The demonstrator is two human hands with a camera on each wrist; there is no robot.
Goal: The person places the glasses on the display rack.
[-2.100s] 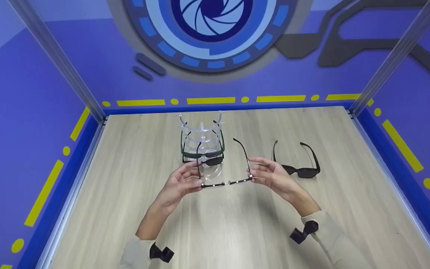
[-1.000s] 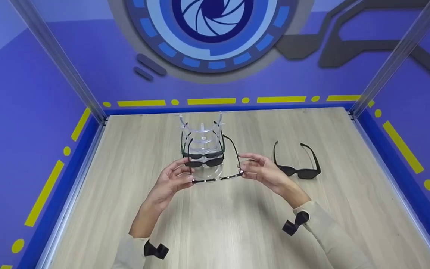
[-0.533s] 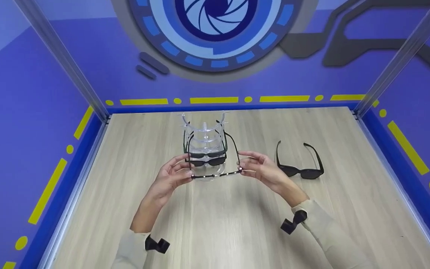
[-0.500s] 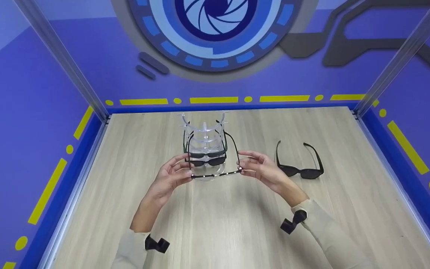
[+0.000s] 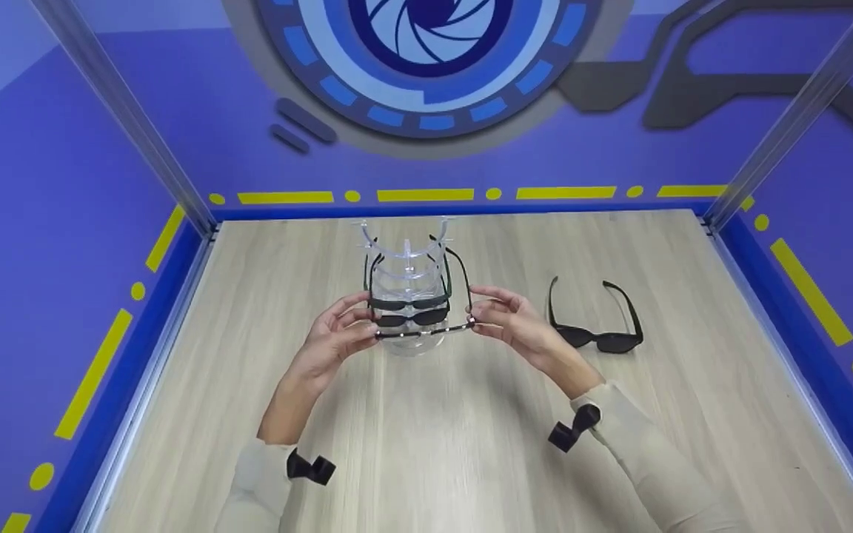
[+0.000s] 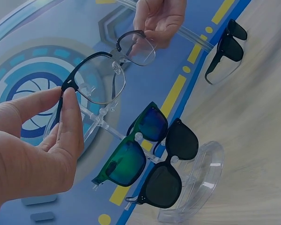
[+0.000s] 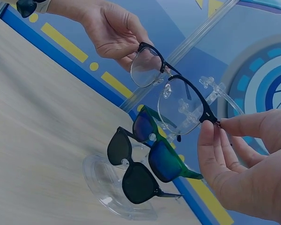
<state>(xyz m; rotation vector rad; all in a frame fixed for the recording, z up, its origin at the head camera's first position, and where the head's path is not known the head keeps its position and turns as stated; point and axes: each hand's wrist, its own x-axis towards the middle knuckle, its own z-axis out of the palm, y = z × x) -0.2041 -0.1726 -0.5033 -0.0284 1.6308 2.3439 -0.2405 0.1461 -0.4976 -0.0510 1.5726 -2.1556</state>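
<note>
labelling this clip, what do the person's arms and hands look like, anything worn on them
The left sleeve and right sleeve are long and light beige. A black, angular wrist mount sits at each cuff, left and right. The left hand and right hand wear no gloves.

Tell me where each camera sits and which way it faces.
Head: worn on the head, facing forward and down at clear-lens glasses; left hand, right hand, sleeves show.
Left wrist: worn there, looking past that hand at the glasses; both hands show.
Right wrist: likewise, from the opposite side; both hands show.
Wrist views share the stand and green sunglasses.
</note>
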